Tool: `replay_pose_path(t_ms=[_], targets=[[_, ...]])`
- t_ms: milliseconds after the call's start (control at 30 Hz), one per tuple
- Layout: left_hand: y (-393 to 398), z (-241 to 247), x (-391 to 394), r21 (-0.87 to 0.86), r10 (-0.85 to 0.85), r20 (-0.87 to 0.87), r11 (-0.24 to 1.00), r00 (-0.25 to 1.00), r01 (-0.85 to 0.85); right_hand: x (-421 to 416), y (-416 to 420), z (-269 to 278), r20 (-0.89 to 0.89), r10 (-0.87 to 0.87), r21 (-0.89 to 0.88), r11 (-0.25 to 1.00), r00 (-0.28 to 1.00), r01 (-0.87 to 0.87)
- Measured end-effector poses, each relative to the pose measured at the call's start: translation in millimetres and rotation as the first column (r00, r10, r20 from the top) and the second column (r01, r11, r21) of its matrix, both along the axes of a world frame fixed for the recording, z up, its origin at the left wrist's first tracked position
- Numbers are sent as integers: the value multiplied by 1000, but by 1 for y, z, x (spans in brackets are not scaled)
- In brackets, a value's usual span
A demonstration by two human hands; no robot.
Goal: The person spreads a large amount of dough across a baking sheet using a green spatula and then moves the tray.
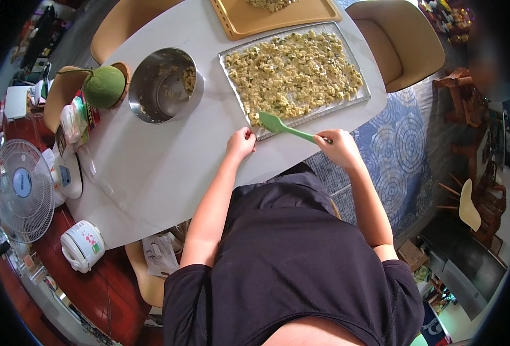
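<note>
My right hand grips the handle of a green spatula, whose blade rests at the near left corner of a chunky, pale yellow-green food mixture. The mixture lies spread across a lined, rectangular metal mesh tray. Beside that same corner, my left hand has its fingers curled in at the tray's edge; whether they pinch the rim or liner is hard to tell. To the left stands a steel pot with bits of the mixture stuck to its inner wall.
Beyond the mesh tray lies a tan tray with more mixture. A green round fruit, plastic-wrapped items and a fan are at the left. A rice cooker sits near the table's left end. Chairs surround the table.
</note>
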State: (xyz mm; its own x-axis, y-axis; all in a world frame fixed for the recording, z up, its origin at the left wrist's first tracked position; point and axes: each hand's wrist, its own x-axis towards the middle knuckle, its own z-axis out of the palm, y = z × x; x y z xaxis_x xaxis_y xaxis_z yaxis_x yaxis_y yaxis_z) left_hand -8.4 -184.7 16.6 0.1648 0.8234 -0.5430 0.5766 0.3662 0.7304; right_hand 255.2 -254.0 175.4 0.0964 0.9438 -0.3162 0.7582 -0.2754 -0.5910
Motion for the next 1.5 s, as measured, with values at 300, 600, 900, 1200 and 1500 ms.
replay_pose_path(t_ms=[300, 600, 900, 1200, 1500], targets=[[-1, -10, 0, 7, 37, 30, 999, 999, -38, 0, -1, 12, 31, 21, 48, 999, 999, -23], [1, -9, 2, 46, -36, -41, 998, 999, 38, 11, 7, 5, 63, 56, -1, 998, 996, -56], [-1, -9, 1, 29, -6, -11, 1000, 1000, 6, 21, 13, 32, 56, 112, 22, 993, 992, -114], [-1, 3, 4, -8, -5, -11, 1000, 1000, 4, 2, 34, 26, 109, 217, 22, 975, 970, -221], [-1, -3, 2, 12, 8, -10, 1000, 1000, -8, 66, 53, 27, 89, 198, -60, 979, 976, -193]])
